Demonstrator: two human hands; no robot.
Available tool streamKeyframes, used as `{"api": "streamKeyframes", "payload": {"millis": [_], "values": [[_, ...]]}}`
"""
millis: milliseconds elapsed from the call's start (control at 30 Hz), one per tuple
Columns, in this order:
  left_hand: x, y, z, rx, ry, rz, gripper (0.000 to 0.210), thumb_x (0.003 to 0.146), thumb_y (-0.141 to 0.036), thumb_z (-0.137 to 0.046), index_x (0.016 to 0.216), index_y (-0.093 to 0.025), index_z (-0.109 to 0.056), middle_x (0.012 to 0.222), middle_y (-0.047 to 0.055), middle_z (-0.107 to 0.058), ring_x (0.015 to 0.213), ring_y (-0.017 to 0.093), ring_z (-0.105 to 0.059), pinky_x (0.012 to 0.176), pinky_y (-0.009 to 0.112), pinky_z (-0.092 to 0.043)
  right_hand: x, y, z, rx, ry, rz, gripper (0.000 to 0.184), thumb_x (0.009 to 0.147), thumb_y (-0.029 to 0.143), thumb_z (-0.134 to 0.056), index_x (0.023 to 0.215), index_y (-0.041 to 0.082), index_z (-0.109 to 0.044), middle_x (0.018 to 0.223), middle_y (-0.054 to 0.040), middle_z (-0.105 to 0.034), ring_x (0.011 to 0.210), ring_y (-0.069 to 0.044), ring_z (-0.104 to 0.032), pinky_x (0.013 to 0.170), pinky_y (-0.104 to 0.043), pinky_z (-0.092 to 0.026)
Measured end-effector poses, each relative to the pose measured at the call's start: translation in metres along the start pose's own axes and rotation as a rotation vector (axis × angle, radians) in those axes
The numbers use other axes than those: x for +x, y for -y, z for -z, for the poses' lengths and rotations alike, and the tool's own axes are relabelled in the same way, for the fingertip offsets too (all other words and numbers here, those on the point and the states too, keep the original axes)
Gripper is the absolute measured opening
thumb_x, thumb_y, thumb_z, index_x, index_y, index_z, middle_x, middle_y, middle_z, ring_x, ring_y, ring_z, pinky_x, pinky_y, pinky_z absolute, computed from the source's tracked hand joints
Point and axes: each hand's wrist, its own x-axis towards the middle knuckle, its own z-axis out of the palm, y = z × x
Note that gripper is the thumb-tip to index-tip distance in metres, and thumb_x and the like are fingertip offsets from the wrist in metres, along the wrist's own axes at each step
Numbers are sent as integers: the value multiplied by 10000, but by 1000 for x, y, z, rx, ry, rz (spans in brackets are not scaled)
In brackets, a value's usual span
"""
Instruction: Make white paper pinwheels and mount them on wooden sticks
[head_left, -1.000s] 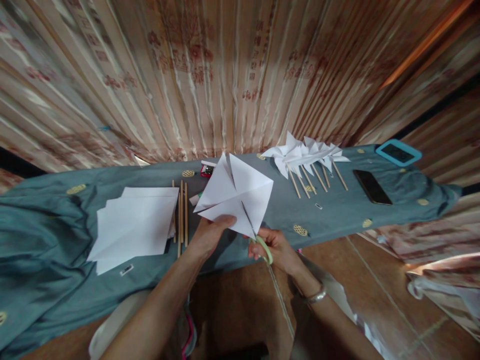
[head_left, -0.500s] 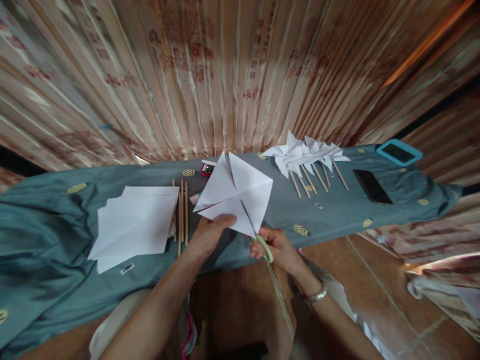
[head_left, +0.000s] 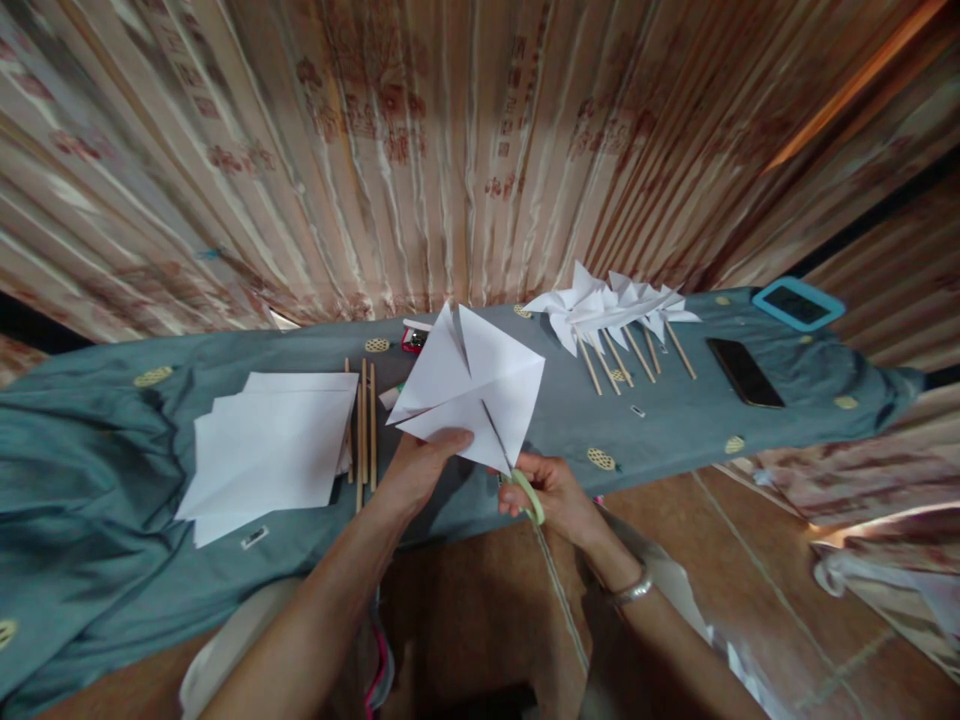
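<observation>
A square sheet of white paper (head_left: 499, 350) with slits running in from its corners is held up over the table. My left hand (head_left: 424, 462) pinches its lower left edge, thumb on top. My right hand (head_left: 551, 495) grips scissors (head_left: 529, 495) by their pale green handles, and the blades lie along the paper near its lower corner. Part of the blades and the fingers beneath the sheet are hidden. Just left of the paper lie several wooden sticks (head_left: 373, 425), and beyond them a stack of white paper sheets (head_left: 274, 445).
Several white paper pinwheels (head_left: 600, 305) on sticks lie at the back right. Farther right are a black phone (head_left: 745, 373) and a blue-framed device (head_left: 799, 304). A small red item (head_left: 414, 338) sits behind the held sheet. A curtain (head_left: 450, 150) hangs along the table's (head_left: 660, 440) far edge.
Almost nothing differs. The paper, the scissors and both hands keep nearly the same places, with only a very slight shift.
</observation>
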Motion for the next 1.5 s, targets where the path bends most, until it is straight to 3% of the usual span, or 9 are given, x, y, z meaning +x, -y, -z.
{"api": "streamKeyframes", "payload": {"millis": [633,900,1167,1367,1500], "values": [[-2,1,-2,-2,-18,10,505,486,-150,-770,977,-167,-656,813,6,-691,790,199,-617,813,353,-468,0,2,-1,-10,-41,-6,373,554,467,-853,726,161,-728,548,16,-641,434,-57,-503,437,-170,-423],[-3,-3,-6,-77,43,31,516,481,-134,-778,983,-173,-665,777,-8,-698,743,170,-605,746,309,-465,0,1,-1,-6,-54,-21,391,556,490,-843,724,159,-720,538,19,-636,426,-58,-504,430,-173,-422],[-3,-12,-9,-159,56,64,486,461,-128,-791,930,-173,-672,769,-5,-708,845,207,-645,825,341,-469,-2,3,-1,-37,40,-50,478,540,504,-847,826,158,-685,616,14,-664,495,-74,-550,488,-188,-447],[6,-23,1,-170,-59,-21,518,415,-117,-791,912,-191,-669,747,-27,-699,841,199,-651,869,353,-458,-20,11,28,-154,204,-258,443,596,449,-839,880,154,-671,620,25,-652,507,-65,-542,486,-172,-413],[10,-24,12,-137,-111,-52,431,415,-117,-771,825,-189,-659,702,-38,-684,845,209,-655,849,355,-470,-38,16,63,-184,169,-265,466,621,479,-821,914,147,-679,639,2,-667,517,-95,-568,496,-206,-437]]}}
